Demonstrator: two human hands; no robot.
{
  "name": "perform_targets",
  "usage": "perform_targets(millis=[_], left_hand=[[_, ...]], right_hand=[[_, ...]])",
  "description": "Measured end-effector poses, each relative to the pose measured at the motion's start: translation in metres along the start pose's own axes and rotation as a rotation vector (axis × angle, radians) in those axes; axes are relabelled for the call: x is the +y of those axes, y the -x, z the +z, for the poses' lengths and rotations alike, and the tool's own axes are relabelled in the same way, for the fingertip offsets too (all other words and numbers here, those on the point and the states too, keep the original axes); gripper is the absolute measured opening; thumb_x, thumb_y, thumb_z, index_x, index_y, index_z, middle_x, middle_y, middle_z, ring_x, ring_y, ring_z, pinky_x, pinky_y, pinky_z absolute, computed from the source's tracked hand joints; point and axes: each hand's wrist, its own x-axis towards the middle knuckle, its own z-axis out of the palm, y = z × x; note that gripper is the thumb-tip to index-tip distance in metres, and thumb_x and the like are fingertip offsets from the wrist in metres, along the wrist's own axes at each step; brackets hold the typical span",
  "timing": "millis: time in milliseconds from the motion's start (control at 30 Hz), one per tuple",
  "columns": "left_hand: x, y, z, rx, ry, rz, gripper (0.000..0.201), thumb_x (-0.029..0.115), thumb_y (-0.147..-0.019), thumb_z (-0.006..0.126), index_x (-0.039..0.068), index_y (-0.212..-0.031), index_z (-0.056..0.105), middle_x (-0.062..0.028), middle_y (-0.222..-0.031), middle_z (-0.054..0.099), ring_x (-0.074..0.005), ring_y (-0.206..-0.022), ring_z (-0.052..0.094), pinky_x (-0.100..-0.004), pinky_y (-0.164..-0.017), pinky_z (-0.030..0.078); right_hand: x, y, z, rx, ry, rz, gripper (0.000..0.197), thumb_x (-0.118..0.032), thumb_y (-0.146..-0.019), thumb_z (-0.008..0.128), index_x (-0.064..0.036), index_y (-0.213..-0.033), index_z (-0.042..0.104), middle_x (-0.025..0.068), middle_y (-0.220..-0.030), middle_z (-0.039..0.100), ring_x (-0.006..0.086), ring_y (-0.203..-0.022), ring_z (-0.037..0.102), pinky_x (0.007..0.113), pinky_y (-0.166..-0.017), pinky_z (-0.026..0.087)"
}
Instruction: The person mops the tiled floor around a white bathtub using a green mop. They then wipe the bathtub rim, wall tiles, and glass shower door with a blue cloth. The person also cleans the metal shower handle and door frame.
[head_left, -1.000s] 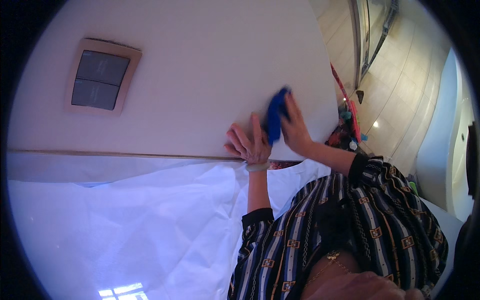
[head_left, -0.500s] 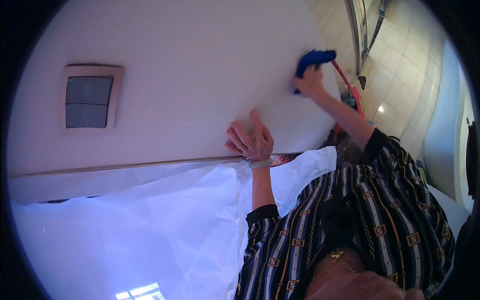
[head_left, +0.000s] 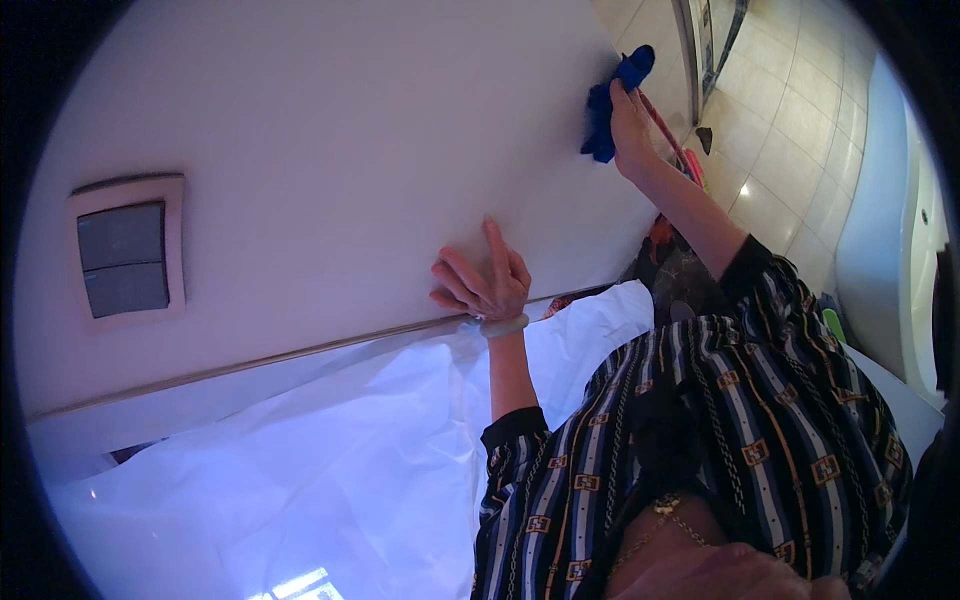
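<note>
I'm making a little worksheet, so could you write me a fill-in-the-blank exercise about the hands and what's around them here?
1. The cloth in the right hand is ____.
2. The pale bracelet circles the ____ wrist.
3. The left hand, spread open, holds ____.
4. The light switch has ____ grey buttons.

Missing words: blue; left; nothing; two.
</note>
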Motion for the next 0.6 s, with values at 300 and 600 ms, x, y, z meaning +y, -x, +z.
perform_targets(millis=[300,600], left_hand=[[-0.004,-0.008,-0.001,-0.021,0.027,-0.006,0.038,0.029,-0.085,0.057,0.028,-0.122,0.065,-0.0263,-0.146,0.028,-0.0464,-0.139,0.018,-0.062,-0.11,0.003],[0.001,-0.006,-0.017,-0.034,0.199,-0.188,0.038,0.025,-0.084,0.063,0.024,-0.122,0.064,-0.0229,-0.144,0.033,-0.0432,-0.136,0.025,-0.0628,-0.11,0.007]], right_hand=[[0.091,0.084,-0.014,-0.484,-0.229,0.856,0.04,-0.038,-0.094,0.049,-0.0082,-0.119,0.059,0.0111,-0.116,0.063,0.0296,-0.11,0.057,0.047,-0.102,0.04],[-0.005,0.002,-0.011,0.018,-0.449,0.575,0.044,-0.039,-0.1,0.039,-0.0089,-0.132,0.045,0.01,-0.126,0.055,0.0315,-0.113,0.052,0.048,-0.104,0.038]])
